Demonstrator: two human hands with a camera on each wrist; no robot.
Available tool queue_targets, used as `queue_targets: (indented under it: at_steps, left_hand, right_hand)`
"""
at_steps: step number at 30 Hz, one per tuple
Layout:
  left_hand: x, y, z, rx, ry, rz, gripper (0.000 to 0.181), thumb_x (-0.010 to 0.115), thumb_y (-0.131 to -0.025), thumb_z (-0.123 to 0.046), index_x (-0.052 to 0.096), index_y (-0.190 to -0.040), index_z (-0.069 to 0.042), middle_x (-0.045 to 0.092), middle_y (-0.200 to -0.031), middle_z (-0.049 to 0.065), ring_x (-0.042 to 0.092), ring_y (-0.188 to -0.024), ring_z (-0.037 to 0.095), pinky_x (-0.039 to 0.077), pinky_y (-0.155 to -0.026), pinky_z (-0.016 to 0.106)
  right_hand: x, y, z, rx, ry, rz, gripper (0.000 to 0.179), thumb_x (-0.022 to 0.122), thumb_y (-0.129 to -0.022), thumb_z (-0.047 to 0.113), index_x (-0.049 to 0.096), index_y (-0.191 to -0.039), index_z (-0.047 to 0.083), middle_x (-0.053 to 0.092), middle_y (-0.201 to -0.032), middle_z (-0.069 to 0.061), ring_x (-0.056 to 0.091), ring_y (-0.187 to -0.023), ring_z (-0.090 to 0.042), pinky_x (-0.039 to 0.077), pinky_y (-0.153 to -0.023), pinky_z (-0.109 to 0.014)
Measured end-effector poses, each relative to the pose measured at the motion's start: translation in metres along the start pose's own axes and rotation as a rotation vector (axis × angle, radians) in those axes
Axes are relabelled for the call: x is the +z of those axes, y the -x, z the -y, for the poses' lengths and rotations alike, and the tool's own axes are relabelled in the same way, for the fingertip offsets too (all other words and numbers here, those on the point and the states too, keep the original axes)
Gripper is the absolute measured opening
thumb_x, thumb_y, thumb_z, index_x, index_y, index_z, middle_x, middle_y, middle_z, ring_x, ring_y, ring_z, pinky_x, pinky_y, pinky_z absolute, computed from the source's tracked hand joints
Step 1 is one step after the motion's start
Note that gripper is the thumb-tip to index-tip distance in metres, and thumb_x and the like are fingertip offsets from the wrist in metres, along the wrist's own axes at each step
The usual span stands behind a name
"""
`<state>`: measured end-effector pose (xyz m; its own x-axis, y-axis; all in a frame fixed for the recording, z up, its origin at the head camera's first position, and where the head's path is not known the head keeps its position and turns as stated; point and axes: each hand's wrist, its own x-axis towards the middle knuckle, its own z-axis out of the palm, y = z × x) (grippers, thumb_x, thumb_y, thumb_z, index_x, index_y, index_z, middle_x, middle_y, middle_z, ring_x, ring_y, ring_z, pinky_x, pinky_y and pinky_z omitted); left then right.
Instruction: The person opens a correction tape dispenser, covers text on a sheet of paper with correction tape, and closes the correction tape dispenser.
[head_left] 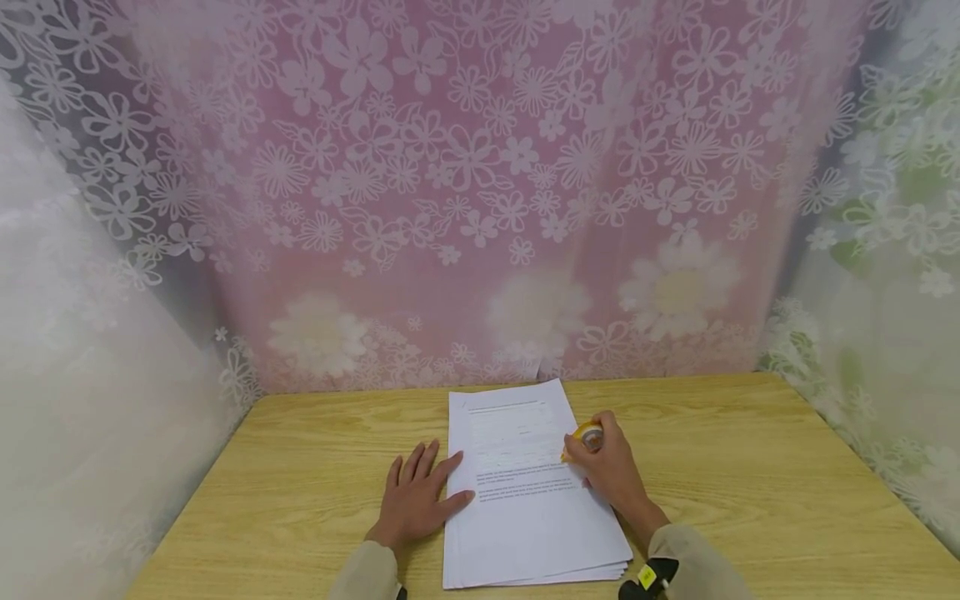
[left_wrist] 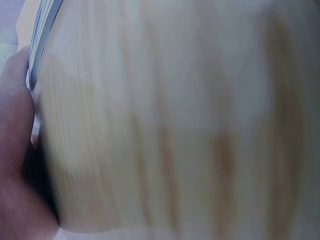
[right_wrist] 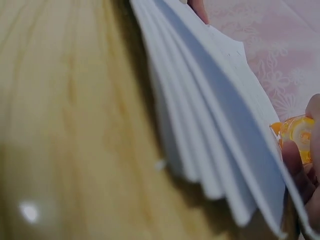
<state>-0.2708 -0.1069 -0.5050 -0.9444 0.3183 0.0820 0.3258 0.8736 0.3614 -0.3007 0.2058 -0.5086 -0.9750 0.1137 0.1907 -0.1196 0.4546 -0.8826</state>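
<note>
A stack of printed paper (head_left: 525,533) lies on the table, with black text lines on the top sheet and whitish bands across its upper part. My right hand (head_left: 611,471) grips an orange correction tape dispenser (head_left: 590,434), its tip at the right side of the page, near the end of a text line. In the right wrist view the dispenser (right_wrist: 298,135) shows between thumb and fingers. My left hand (head_left: 416,500) lies with fingers spread, thumb and index fingertip on the stack's left edge, the rest on the wood. The left wrist view shows only part of this hand (left_wrist: 15,120).
The wooden table (head_left: 300,467) reaches back to a pink flowered curtain (head_left: 450,208). Pale translucent sheeting hangs at the left and right sides. Several sheets fan out at the stack's lower right corner (right_wrist: 210,150).
</note>
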Motion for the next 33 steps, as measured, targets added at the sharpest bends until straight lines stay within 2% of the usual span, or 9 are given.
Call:
queue_targets:
  at_steps: [4, 7, 17, 24, 26, 29, 31, 33]
  left_hand:
    - [0.0, 0.0, 0.001, 0.0, -0.008, 0.011, 0.068, 0.042, -0.091, -0.067, 0.043, -0.145, -0.027, 0.025, -0.155, 0.011, 0.016, -0.142, 0.033, 0.007, -0.108, 0.059]
    - [-0.001, 0.0, 0.0, 0.004, -0.018, 0.015, 0.068, 0.041, -0.091, -0.067, 0.043, -0.146, -0.027, 0.025, -0.155, 0.012, 0.016, -0.142, 0.033, 0.008, -0.108, 0.059]
    - [0.006, -0.002, 0.005, 0.006, -0.031, -0.013, 0.069, 0.041, -0.09, -0.069, 0.043, -0.145, -0.029, 0.025, -0.155, 0.01, 0.016, -0.142, 0.032, 0.006, -0.109, 0.057]
    - [0.009, -0.003, 0.008, 0.025, -0.012, -0.029, 0.068, 0.044, -0.089, -0.067, 0.044, -0.145, -0.028, 0.027, -0.154, 0.012, 0.017, -0.141, 0.034, 0.006, -0.107, 0.059]
    - [0.01, -0.003, 0.009, 0.017, -0.02, -0.023, 0.069, 0.042, -0.089, -0.069, 0.044, -0.145, -0.029, 0.025, -0.155, 0.01, 0.016, -0.142, 0.032, 0.006, -0.108, 0.058]
    - [0.011, -0.003, 0.01, 0.004, -0.032, -0.014, 0.07, 0.039, -0.088, -0.072, 0.042, -0.146, -0.031, 0.023, -0.156, 0.008, 0.014, -0.143, 0.03, 0.004, -0.109, 0.057]
    - [0.012, -0.004, 0.01, 0.006, -0.036, -0.017, 0.071, 0.039, -0.088, -0.072, 0.042, -0.146, -0.031, 0.023, -0.156, 0.008, 0.014, -0.143, 0.03, 0.005, -0.108, 0.057]
    - [0.013, -0.004, 0.011, 0.003, -0.039, -0.016, 0.071, 0.038, -0.088, -0.073, 0.041, -0.146, -0.033, 0.023, -0.156, 0.008, 0.013, -0.143, 0.03, 0.005, -0.109, 0.057]
  right_hand:
    - [0.001, -0.003, 0.005, -0.062, 0.063, -0.014, 0.041, 0.072, -0.086, 0.019, 0.045, -0.111, 0.001, 0.052, -0.099, -0.013, 0.054, -0.079, -0.021, 0.048, -0.061, -0.029]
    - [0.001, -0.004, 0.007, -0.079, 0.098, -0.015, 0.038, 0.071, -0.086, 0.019, 0.046, -0.108, 0.002, 0.05, -0.1, -0.012, 0.052, -0.084, -0.022, 0.048, -0.068, -0.031]
    - [0.001, -0.002, 0.008, -0.089, 0.134, -0.029, 0.036, 0.07, -0.086, 0.017, 0.046, -0.108, 0.001, 0.048, -0.1, -0.013, 0.05, -0.085, -0.024, 0.047, -0.067, -0.029]
    - [0.0, -0.001, 0.007, -0.052, 0.121, -0.039, 0.041, 0.069, -0.086, 0.017, 0.044, -0.114, -0.001, 0.048, -0.103, -0.015, 0.05, -0.088, -0.025, 0.046, -0.071, -0.033]
    - [-0.001, 0.0, 0.005, -0.03, 0.081, -0.036, 0.043, 0.069, -0.087, 0.018, 0.043, -0.115, -0.001, 0.05, -0.101, -0.015, 0.052, -0.083, -0.025, 0.047, -0.067, -0.032]
    - [-0.002, 0.002, 0.001, 0.019, -0.006, -0.034, 0.046, 0.068, -0.09, 0.023, 0.04, -0.12, 0.001, 0.055, -0.093, -0.016, 0.056, -0.063, -0.023, 0.05, -0.053, -0.032]
    - [-0.004, 0.003, -0.001, 0.044, -0.056, -0.032, 0.05, 0.066, -0.092, 0.027, 0.037, -0.124, 0.002, 0.057, -0.086, -0.016, 0.054, -0.048, -0.023, 0.049, -0.043, -0.034]
    - [-0.005, 0.002, -0.002, 0.059, -0.065, -0.032, 0.054, 0.065, -0.092, 0.032, 0.035, -0.127, 0.003, 0.057, -0.084, -0.016, 0.051, -0.041, -0.022, 0.047, -0.039, -0.033]
